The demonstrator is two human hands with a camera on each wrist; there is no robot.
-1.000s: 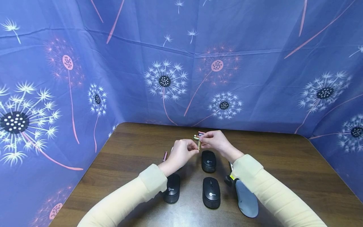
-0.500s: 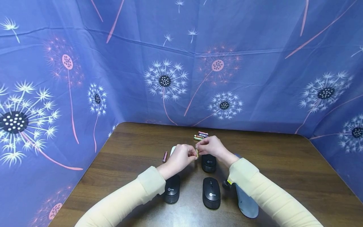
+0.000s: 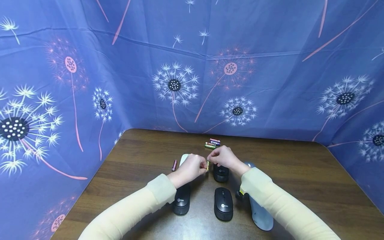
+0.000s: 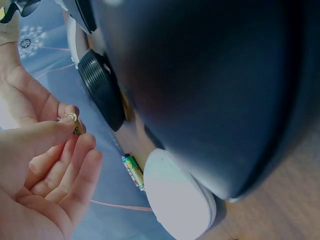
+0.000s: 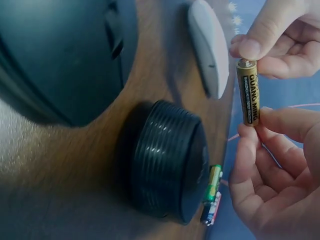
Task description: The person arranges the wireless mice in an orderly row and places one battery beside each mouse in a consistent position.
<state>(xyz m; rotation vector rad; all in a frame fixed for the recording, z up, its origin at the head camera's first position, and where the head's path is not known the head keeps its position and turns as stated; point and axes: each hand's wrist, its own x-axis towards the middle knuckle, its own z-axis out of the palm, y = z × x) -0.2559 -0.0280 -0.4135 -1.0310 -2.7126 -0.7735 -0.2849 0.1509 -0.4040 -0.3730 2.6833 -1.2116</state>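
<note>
A gold battery [image 5: 248,95] is upright in the right wrist view, held between both hands above the table. My left hand [image 3: 192,168] pinches one end of it with thumb and fingers, the thumb over the metal tip. At its other end, my right hand [image 3: 224,157] pinches it between thumb and fingertips. In the left wrist view only a short piece of the gold battery [image 4: 77,126] shows past the fingers. Just below the right hand stands a black mouse [image 3: 221,174], partly covered by it. A white mouse [image 3: 183,158] lies behind the left hand.
Several batteries [image 3: 212,143] lie together at the table's back. A dark red battery [image 3: 174,165] lies left of the left hand. Two more black mice stand nearer, one [image 3: 223,204] in the middle, one [image 3: 181,200] beside the left sleeve. A grey-blue mouse [image 3: 261,215] lies by the right sleeve.
Both hands have come down and nearer with the gold battery. The batteries at the back, partly covered before, now show fully, while the near black mouse is partly hidden.
</note>
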